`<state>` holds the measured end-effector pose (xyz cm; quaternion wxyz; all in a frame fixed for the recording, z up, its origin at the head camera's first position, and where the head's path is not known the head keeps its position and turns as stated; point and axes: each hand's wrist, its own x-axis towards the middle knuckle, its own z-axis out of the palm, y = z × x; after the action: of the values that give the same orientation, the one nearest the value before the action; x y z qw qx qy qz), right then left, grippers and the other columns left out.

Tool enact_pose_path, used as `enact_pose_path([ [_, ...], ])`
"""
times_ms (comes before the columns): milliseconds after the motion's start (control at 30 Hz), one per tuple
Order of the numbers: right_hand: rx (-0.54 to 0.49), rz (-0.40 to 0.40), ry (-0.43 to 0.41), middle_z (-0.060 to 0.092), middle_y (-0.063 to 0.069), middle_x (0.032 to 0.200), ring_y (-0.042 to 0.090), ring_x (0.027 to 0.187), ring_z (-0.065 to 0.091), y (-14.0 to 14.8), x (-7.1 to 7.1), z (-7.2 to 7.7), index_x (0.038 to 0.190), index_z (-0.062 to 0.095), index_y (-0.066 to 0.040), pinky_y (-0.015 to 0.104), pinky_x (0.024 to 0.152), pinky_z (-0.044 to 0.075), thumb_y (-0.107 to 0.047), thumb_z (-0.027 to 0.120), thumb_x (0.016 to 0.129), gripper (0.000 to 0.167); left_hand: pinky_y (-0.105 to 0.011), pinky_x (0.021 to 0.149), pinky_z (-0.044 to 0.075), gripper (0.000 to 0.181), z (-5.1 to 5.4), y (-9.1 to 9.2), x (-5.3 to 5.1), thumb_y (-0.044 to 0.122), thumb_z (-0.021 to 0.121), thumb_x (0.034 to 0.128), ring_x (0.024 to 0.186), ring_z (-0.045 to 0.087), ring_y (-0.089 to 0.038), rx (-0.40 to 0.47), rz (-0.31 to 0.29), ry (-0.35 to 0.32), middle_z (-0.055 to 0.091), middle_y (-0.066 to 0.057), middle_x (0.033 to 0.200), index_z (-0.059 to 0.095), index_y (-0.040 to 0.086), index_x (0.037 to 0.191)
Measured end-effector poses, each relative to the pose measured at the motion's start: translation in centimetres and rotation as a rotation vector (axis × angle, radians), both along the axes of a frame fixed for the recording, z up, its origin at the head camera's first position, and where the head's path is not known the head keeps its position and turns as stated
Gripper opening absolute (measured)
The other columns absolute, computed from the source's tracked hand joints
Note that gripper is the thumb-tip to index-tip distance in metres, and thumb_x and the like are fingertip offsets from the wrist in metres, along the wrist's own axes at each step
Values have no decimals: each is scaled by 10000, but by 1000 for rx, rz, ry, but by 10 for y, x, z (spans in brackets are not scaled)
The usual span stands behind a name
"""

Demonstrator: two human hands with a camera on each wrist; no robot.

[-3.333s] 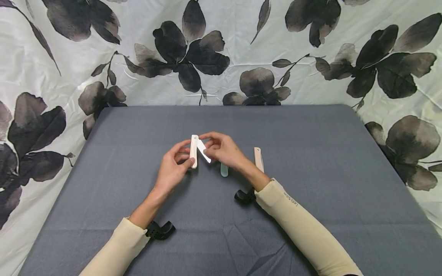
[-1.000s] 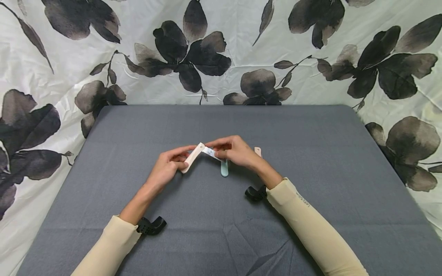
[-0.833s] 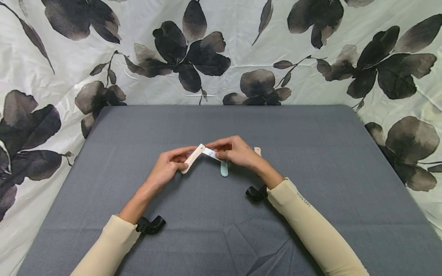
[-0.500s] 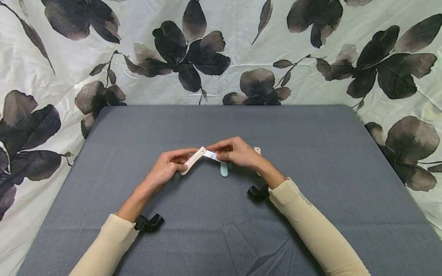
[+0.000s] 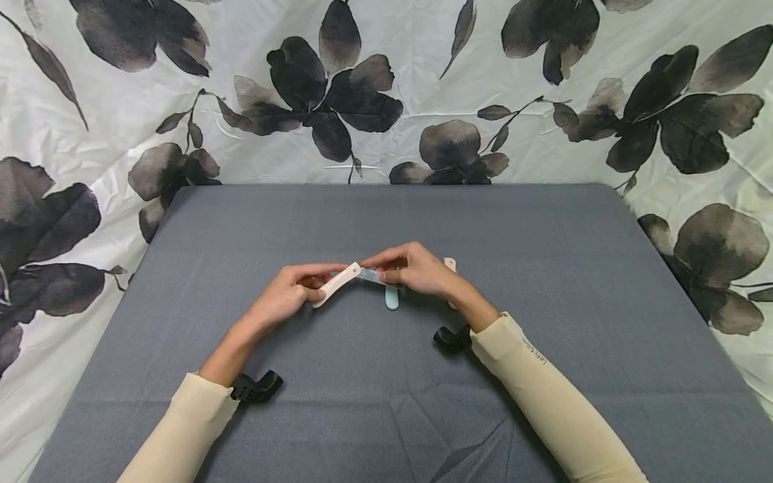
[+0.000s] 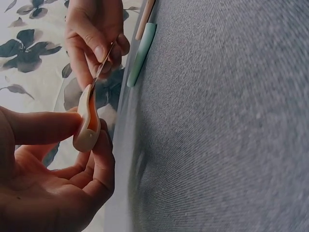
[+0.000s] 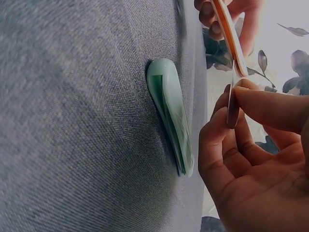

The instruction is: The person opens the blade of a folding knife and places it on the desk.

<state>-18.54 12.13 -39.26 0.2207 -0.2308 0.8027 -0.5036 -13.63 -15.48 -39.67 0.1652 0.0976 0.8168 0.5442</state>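
Observation:
A folding knife with a pale pink handle (image 5: 338,284) is held above the table, its metal blade (image 5: 370,275) swung well out from the handle. My left hand (image 5: 282,295) grips the handle between thumb and fingers. The blade is pinched by my right hand (image 5: 419,270), thumb on one face; in the right wrist view the blade (image 7: 233,108) shows between thumb and fingers. Below the blade lies a mint green folding knife (image 5: 392,298), closed in the right wrist view (image 7: 169,104). A second pink handle (image 5: 450,263) lies partly hidden behind my right wrist.
A grey cloth (image 5: 374,402) covers the table and has creases near the front. Behind and beside the table hangs a white sheet with dark flowers (image 5: 423,80). A black wrist camera (image 5: 258,387) juts from the left sleeve, another (image 5: 451,339) from the right.
The pink knife has opened wider, its handle tilting down to the left and its blade swinging out rightward. My hands have moved farther apart; in the last second both have lowered slightly.

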Motion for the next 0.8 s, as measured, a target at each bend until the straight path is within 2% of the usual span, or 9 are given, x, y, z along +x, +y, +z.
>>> enact_pose_path([
  [133, 3, 11, 9, 753, 78, 1278, 86, 995, 668, 0, 0, 0, 1267, 767, -131, 240, 822, 559, -47, 674, 976, 317, -258, 790, 491, 584, 1, -2, 0, -32, 624, 851, 938, 621, -208, -32, -27, 21, 712, -161, 1166, 686, 181, 1392],
  [433, 19, 54, 23, 726, 100, 1326, 180, 1119, 690, 1, 1, 1, 1285, 754, -112, 274, 893, 576, -30, 654, 987, 325, -288, 808, 481, 571, 2, -6, -1, -31, 629, 856, 941, 615, -218, -74, -80, 45, 705, -137, 1139, 702, 196, 1374],
  [800, 61, 90, 117, 756, 95, 1185, 147, 941, 616, 0, 0, -1, 1254, 774, -130, 274, 786, 499, -26, 657, 990, 307, -327, 823, 486, 541, 1, -8, -1, -25, 611, 903, 959, 629, -206, -123, -122, 75, 695, -127, 1152, 688, 191, 1393],
])
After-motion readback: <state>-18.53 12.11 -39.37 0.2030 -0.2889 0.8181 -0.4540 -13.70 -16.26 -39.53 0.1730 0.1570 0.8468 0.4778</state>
